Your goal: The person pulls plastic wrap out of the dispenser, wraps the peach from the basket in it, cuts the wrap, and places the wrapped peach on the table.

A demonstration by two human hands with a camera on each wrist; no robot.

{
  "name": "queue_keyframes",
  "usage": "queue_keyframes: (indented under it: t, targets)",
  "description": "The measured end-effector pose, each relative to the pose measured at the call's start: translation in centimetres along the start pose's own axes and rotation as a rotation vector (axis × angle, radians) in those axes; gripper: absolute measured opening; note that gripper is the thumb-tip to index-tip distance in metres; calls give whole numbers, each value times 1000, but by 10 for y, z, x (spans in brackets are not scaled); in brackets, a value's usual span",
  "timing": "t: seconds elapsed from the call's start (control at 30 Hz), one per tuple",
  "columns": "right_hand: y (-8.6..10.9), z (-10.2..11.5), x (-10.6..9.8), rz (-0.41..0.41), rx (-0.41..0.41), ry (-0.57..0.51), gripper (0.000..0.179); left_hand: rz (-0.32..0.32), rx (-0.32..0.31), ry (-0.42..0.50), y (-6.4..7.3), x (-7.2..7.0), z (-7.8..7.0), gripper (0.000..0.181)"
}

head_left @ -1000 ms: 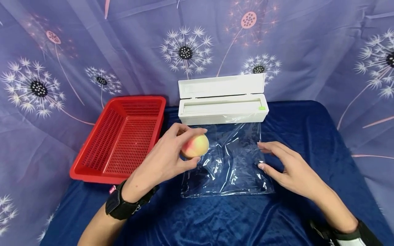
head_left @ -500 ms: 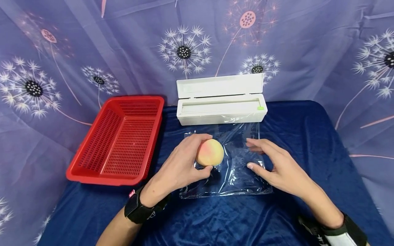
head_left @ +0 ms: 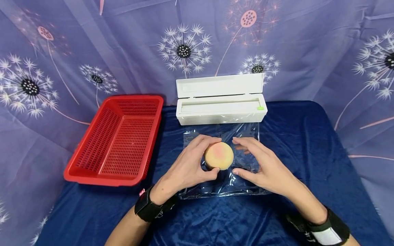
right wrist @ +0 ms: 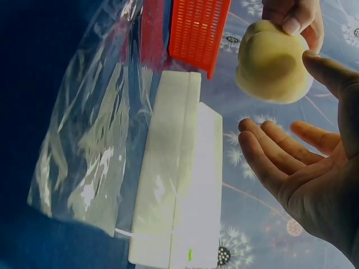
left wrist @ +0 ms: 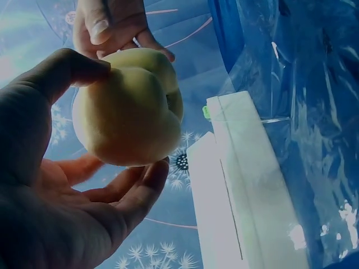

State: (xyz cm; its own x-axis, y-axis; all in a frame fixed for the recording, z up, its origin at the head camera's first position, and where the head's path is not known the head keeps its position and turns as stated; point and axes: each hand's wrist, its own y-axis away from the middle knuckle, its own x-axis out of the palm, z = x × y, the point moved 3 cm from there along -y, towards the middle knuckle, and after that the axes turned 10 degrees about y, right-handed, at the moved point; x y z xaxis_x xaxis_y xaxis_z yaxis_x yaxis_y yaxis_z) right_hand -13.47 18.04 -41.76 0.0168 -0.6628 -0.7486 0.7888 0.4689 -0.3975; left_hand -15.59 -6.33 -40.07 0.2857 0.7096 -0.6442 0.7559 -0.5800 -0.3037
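A yellow peach [head_left: 219, 156] with a pink blush is held in my left hand [head_left: 192, 164], thumb on the near side and fingers on the far side. In the left wrist view the peach [left wrist: 132, 109] shows its cleft. My right hand [head_left: 264, 167] is just right of the fruit, fingers and thumb spread apart, holding nothing. In the right wrist view its thumb tip overlaps the peach's edge [right wrist: 275, 64]. Beneath both hands lies a sheet of clear plastic wrap [head_left: 227, 189], drawn out from a white wrap dispenser box [head_left: 221, 118] with its lid up.
On the left stands a red perforated plastic basket [head_left: 129, 147]. A small green slider [head_left: 260, 108] sits at the dispenser's right end. Dark blue velvet cloth [head_left: 215, 222] covers the table, and a purple dandelion-print curtain [head_left: 138, 44] hangs behind.
My left hand has carried the peach rightward over the plastic wrap. My right hand has moved left, from the wrap's right edge to beside the peach.
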Motion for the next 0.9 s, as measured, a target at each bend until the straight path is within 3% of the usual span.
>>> queue_keyframes:
  t: [0.23, 0.53, 0.9]
  targets:
    - [-4, 2, 10, 10, 5, -12, 95, 7, -4, 27, -2, 8, 5, 75]
    - [-8, -1, 18, -72, -11, 11, 83, 13, 8, 51, -5, 12, 12, 78]
    - [-10, -10, 28, -95, 10, 48, 78, 1, -29, 82, -6, 17, 26, 78]
